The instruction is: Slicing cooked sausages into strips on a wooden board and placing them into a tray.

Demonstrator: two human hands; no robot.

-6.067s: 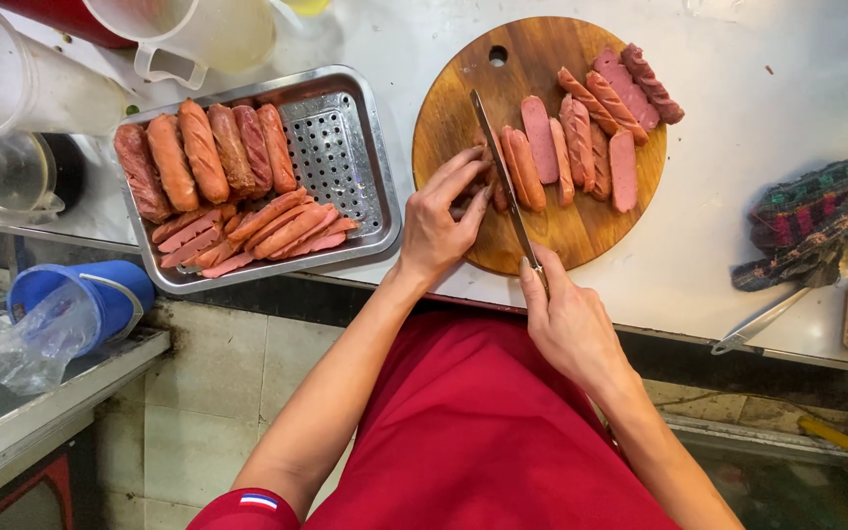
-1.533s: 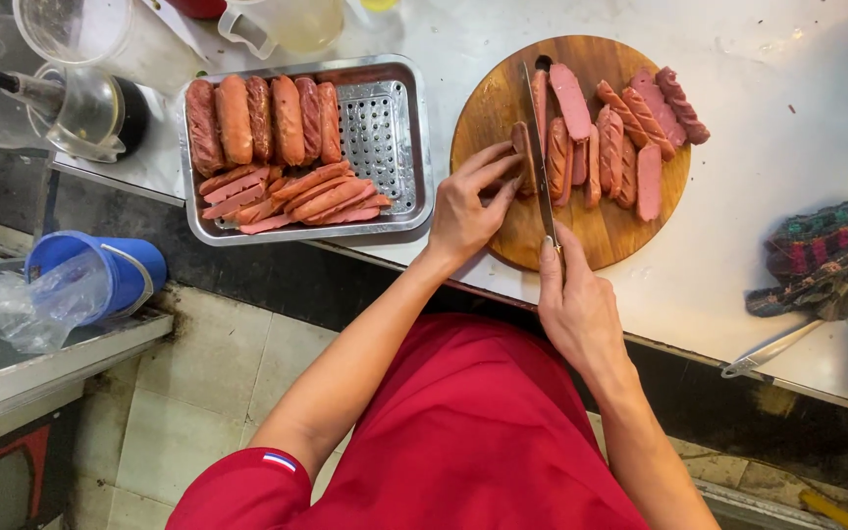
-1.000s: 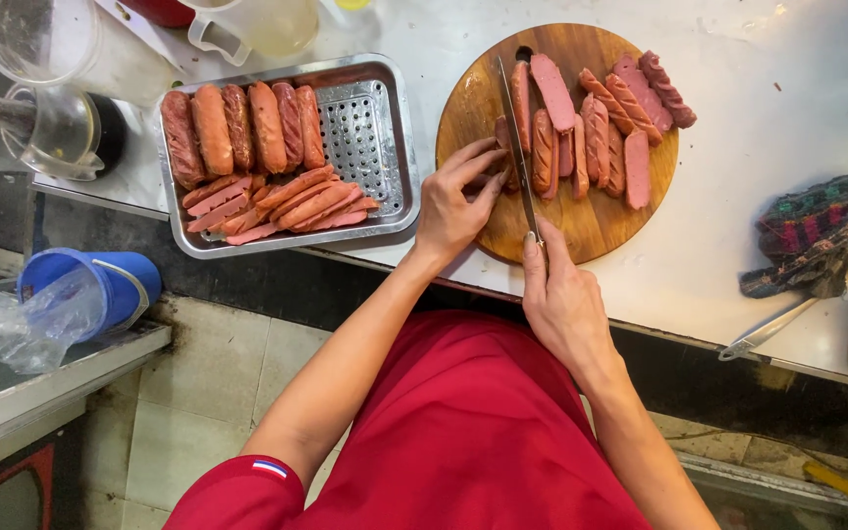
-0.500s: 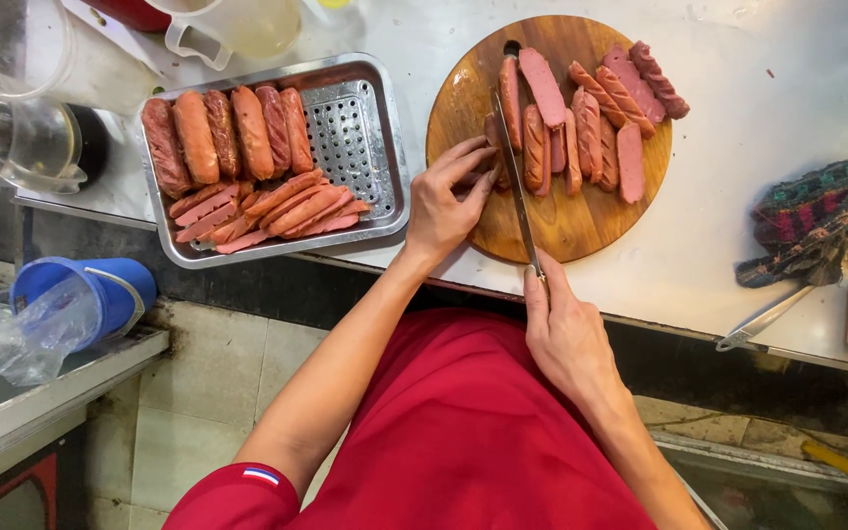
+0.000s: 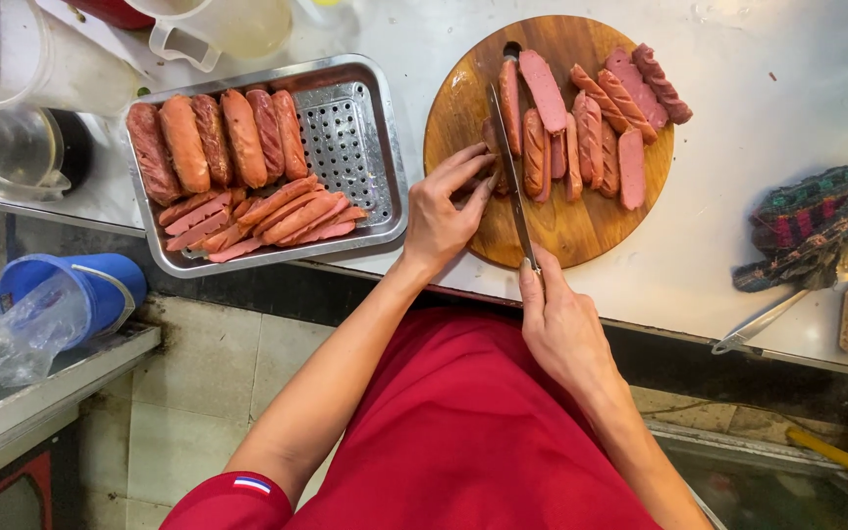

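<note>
Knife drawn back, left hand steadying sausage

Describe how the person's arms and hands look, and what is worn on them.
Both forearms are bare, and the left hand and right hand wear no gloves, rings or watch. A red short sleeve shows on the left arm, with a small striped patch in red, white and blue.

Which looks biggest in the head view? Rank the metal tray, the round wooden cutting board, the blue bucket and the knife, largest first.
1. Metal tray and round wooden cutting board: nearly alike, so no firm order between them.
2. Blue bucket, though it sits lower and partly covered by a plastic bag.
3. Knife, long but thin.
</note>
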